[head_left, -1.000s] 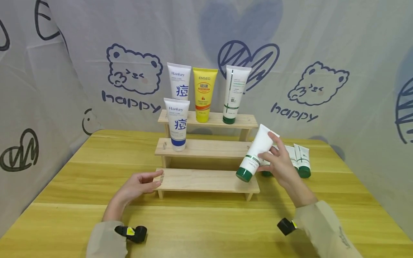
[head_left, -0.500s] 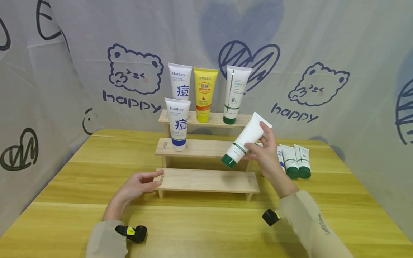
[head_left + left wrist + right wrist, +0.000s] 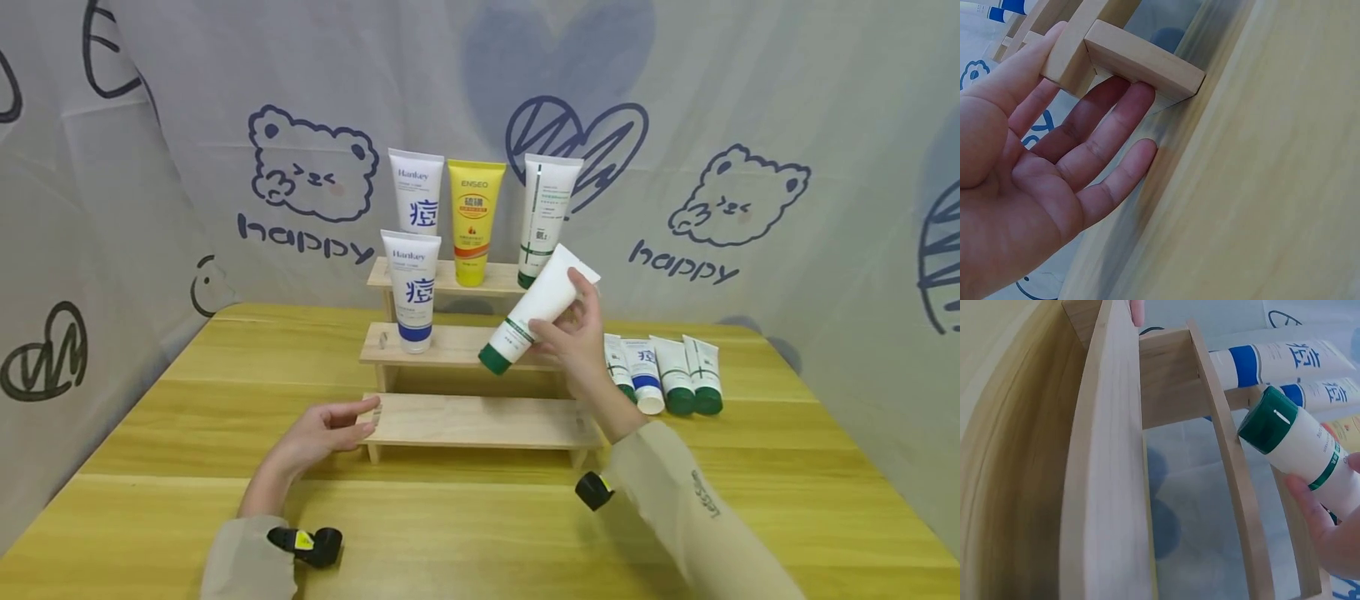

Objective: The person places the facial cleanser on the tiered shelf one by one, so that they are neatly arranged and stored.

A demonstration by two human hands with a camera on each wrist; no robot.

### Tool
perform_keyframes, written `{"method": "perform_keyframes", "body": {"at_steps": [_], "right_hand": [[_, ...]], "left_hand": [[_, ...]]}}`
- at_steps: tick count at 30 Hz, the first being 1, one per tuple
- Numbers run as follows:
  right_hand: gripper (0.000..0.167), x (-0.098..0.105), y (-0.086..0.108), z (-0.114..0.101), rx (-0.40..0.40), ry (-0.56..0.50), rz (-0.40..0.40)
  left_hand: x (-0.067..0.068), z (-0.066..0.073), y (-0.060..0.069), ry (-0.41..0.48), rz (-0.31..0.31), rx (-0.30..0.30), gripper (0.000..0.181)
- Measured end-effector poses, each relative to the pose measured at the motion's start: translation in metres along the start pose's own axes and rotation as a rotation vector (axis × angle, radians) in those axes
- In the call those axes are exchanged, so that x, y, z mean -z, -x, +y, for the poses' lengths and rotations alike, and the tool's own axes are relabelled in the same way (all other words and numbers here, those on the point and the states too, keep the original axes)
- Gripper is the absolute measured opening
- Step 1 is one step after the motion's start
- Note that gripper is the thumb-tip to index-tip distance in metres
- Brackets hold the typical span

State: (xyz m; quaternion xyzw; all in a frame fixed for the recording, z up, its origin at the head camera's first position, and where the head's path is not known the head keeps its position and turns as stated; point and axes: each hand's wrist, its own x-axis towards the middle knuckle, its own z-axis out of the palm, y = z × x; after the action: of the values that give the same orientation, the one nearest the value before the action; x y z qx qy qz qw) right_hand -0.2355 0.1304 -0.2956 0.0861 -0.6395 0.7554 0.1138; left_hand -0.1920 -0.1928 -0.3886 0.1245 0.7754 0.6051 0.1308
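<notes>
My right hand (image 3: 573,337) pinches a white squeeze tube (image 3: 543,296) with a green cap between thumb and fingers. The tube is tilted, cap down and to the left, above the middle tier of a three-tier wooden display stand (image 3: 480,419). In the right wrist view its green cap (image 3: 1269,419) is close to the stand's middle board. My left hand (image 3: 318,433) holds the left end of the bottom tier; in the left wrist view the thumb and fingers (image 3: 1107,140) lie about the board end and leg. A white tube with a blue cap (image 3: 412,292) stands upright on the middle tier's left.
The top tier bears another white-and-blue tube (image 3: 416,187), a yellow tube (image 3: 474,221) and a white-and-green tube (image 3: 547,208). Several tubes, including a blue-banded one (image 3: 645,375), lie on the wooden table (image 3: 450,533) to the right. A printed cloth (image 3: 450,75) hangs behind.
My right hand has carried the white-and-green tube leftward from the stand's right end to over the middle tier, tilting it further. The left hand has stayed at the bottom tier.
</notes>
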Motion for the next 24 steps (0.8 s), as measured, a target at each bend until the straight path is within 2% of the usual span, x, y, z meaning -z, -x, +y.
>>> {"method": "perform_keyframes", "body": {"at_steps": [8,16,24], "right_hand": [[0.077,-0.023,-0.009,0.001,0.191,0.064,-0.108],[0.071,-0.041,-0.017,-0.001,0.371,0.255,-0.177],[0.068,-0.051,-0.022,0.000,0.435,0.406,-0.254]], "left_hand": [[0.000,-0.001,-0.001,0.003,0.002,-0.005,0.052],[0.000,-0.002,-0.001,0.003,0.006,-0.010,0.051],[0.000,-0.003,-0.001,-0.001,0.004,-0.012,0.051]]}}
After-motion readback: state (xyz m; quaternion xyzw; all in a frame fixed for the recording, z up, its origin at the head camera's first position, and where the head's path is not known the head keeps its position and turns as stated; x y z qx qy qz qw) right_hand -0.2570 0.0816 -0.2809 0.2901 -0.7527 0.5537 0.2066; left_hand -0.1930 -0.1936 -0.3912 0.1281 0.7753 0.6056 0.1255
